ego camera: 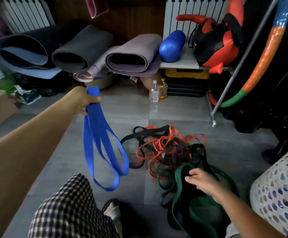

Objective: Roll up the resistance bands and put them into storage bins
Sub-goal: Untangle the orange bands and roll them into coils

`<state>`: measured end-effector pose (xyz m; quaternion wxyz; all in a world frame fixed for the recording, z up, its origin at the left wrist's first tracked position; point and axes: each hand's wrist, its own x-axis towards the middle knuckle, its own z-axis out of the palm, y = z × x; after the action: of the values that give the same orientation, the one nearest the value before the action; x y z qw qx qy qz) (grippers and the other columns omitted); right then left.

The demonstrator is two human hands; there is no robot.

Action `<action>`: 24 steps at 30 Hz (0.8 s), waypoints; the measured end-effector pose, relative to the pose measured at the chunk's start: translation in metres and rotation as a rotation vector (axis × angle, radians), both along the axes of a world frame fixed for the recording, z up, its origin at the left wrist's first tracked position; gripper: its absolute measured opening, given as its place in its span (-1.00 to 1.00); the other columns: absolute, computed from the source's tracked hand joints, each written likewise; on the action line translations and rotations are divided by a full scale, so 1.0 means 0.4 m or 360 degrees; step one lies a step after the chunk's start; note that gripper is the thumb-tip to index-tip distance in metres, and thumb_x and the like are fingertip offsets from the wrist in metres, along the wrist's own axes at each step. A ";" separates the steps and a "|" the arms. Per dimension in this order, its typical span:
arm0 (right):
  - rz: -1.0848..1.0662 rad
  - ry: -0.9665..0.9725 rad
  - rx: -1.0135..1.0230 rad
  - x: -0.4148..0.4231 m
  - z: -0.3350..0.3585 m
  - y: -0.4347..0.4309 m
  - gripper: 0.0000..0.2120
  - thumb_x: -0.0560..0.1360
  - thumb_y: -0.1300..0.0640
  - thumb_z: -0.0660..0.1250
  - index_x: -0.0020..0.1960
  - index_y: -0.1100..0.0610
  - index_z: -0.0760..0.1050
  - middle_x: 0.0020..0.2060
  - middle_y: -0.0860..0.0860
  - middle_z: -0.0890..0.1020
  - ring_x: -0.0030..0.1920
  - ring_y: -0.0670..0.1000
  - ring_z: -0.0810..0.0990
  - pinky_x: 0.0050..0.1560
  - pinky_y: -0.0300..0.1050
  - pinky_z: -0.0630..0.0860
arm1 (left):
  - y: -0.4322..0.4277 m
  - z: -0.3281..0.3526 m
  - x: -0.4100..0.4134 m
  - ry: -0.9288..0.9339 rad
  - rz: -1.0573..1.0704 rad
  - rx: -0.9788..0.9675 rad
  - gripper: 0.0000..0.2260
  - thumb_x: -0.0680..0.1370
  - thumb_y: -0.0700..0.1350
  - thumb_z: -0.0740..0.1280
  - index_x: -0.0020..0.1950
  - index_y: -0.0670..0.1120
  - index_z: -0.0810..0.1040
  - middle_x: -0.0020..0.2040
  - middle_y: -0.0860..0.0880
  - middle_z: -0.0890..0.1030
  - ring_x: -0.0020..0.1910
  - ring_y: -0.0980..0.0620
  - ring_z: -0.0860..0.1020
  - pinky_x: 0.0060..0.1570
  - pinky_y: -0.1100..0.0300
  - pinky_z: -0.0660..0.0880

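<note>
The blue resistance band (103, 138) is being gripped at its gathered upper end by the curled fingers of the left hand (85, 101), and it is hanging down from that hand in several long loops, left of centre in the view. The right hand (203, 183) is being extended, with fingers loosely spread and nearly straight, over the dark green band (182, 170). Nothing is being gripped by it, and whether the fingertips are touching the band cannot be told. The other bands are lying in a tangled pile (165, 148) of orange, black and green loops on the grey tiled floor (122, 109), to the right of the blue band. A white perforated storage basket (280, 194) is standing near the pile, at the right edge. Beyond the pile, rolled exercise mats (81, 50) are lying on a low shelf, with a blue foam roller (172, 46) and a red and black bag (215, 47) lying to their right. Two plastic bottles (154, 93) are standing on the floor below the mats.
</note>
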<state>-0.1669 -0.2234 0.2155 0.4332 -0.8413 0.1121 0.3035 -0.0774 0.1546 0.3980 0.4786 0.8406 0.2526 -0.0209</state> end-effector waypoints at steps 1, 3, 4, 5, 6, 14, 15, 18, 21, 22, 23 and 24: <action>0.0021 0.0024 -0.0016 0.000 -0.018 0.007 -0.58 0.52 0.13 0.29 0.32 0.25 0.32 0.23 0.16 0.48 0.06 0.00 0.47 0.08 -0.16 0.39 | 0.034 -0.015 0.016 -0.0024 0.0048 0.0017 -0.70 0.50 -0.17 0.37 0.16 -0.27 0.44 0.05 -0.22 0.51 -0.02 -0.14 0.49 -0.45 0.07 0.53; 0.0066 0.0074 -0.0042 0.004 -0.051 0.020 -0.58 0.53 0.11 0.28 0.32 0.22 0.31 0.25 0.14 0.47 0.11 0.01 0.48 0.12 -0.16 0.40 | 0.096 -0.043 0.058 -0.0126 0.0121 0.0054 -0.74 0.49 -0.17 0.38 0.09 -0.27 0.45 0.10 -0.28 0.52 -0.03 -0.15 0.50 -0.34 0.03 0.57; 0.0081 0.0098 -0.0061 0.011 -0.068 0.025 -0.59 0.53 0.09 0.27 0.32 0.21 0.31 0.26 0.13 0.46 0.14 0.03 0.49 0.16 -0.14 0.40 | 0.121 -0.052 0.077 -0.0169 0.0139 0.0117 -0.74 0.48 -0.15 0.39 0.04 -0.28 0.45 0.09 -0.30 0.53 -0.04 -0.16 0.50 -0.20 -0.03 0.58; 0.0091 0.0123 -0.0078 0.021 -0.087 0.029 -0.59 0.53 0.08 0.27 0.32 0.20 0.31 0.27 0.13 0.45 0.18 0.04 0.48 0.18 -0.12 0.41 | 0.145 -0.059 0.096 -0.0202 0.0150 0.0197 -0.74 0.48 -0.13 0.40 0.00 -0.28 0.45 0.06 -0.30 0.52 -0.06 -0.16 0.50 -0.06 -0.11 0.55; 0.0100 0.0146 -0.0101 0.031 -0.104 0.035 -0.59 0.53 0.07 0.26 0.32 0.19 0.31 0.27 0.12 0.45 0.19 0.04 0.48 0.20 -0.11 0.41 | 0.168 -0.070 0.115 -0.0230 0.0135 0.0299 -0.72 0.47 -0.10 0.41 -0.03 -0.29 0.45 0.01 -0.29 0.52 -0.08 -0.16 0.49 0.01 -0.14 0.51; 0.0143 0.0228 -0.0223 0.112 -0.244 0.054 -0.60 0.54 0.05 0.26 0.32 0.17 0.32 0.27 0.11 0.46 0.20 0.06 0.48 0.20 -0.10 0.42 | 0.241 -0.293 0.137 0.0317 0.0075 0.0570 -0.69 0.51 -0.18 0.35 0.12 -0.40 0.48 0.02 -0.34 0.54 0.04 -0.24 0.49 0.03 -0.07 0.36; 0.0135 0.0248 -0.0254 0.118 -0.267 0.048 -0.59 0.53 0.04 0.26 0.33 0.17 0.31 0.28 0.11 0.44 0.21 0.07 0.47 0.21 -0.09 0.42 | 0.220 -0.350 0.114 0.0436 0.0025 0.0556 -0.74 0.50 -0.20 0.36 0.03 -0.40 0.50 -0.09 -0.31 0.57 -0.02 -0.25 0.49 0.00 -0.04 0.34; 0.0135 0.0284 -0.0309 0.129 -0.338 0.035 -0.57 0.54 0.08 0.25 0.36 0.18 0.30 0.33 0.13 0.38 0.28 0.09 0.42 0.21 -0.12 0.37 | 0.133 -0.528 0.052 0.0577 -0.0151 0.0399 -0.81 0.47 -0.25 0.39 -0.24 -0.31 0.44 -0.48 -0.06 0.46 -0.32 -0.11 0.39 -0.16 0.03 0.37; 0.0236 0.0303 -0.0343 0.125 -0.415 0.050 -0.56 0.54 0.10 0.25 0.38 0.17 0.30 0.34 0.13 0.38 0.31 0.08 0.40 0.19 -0.19 0.35 | 0.001 -0.672 -0.022 0.0732 -0.0138 0.0053 -0.69 0.47 -0.25 0.39 -0.32 -0.11 0.27 -0.40 -0.04 0.31 -0.45 0.02 0.27 -0.48 0.28 0.31; 0.0276 0.0325 -0.0352 0.120 -0.444 0.059 -0.54 0.54 0.10 0.25 0.41 0.14 0.27 0.36 0.14 0.35 0.33 0.09 0.38 0.21 -0.21 0.33 | -0.054 -0.714 -0.062 0.0827 -0.0117 -0.0125 -0.67 0.48 -0.25 0.38 -0.31 -0.07 0.25 -0.40 -0.01 0.33 -0.48 0.06 0.29 -0.55 0.36 0.26; 0.0312 0.0352 -0.0374 0.113 -0.469 0.071 -0.51 0.54 0.09 0.24 0.43 0.11 0.24 0.39 0.16 0.30 0.37 0.10 0.33 0.25 -0.21 0.29 | -0.106 -0.746 -0.093 0.0955 -0.0054 -0.0412 -0.67 0.44 -0.24 0.42 -0.31 -0.06 0.27 -0.42 0.00 0.40 -0.53 0.09 0.34 -0.60 0.38 0.26; 0.0335 0.0386 -0.0389 0.105 -0.493 0.084 -0.49 0.54 0.07 0.23 0.45 0.09 0.19 0.43 0.18 0.22 0.42 0.11 0.25 0.30 -0.21 0.24 | -0.152 -0.764 -0.120 0.1033 0.0041 -0.0715 -0.64 0.30 -0.22 0.53 -0.31 -0.07 0.30 -0.47 -0.03 0.44 -0.57 0.07 0.39 -0.64 0.38 0.28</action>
<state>-0.1250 -0.1900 0.0181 0.2771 -0.8519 0.1109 0.4304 -0.1254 0.0940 0.0923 0.5461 0.6614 0.3905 -0.3344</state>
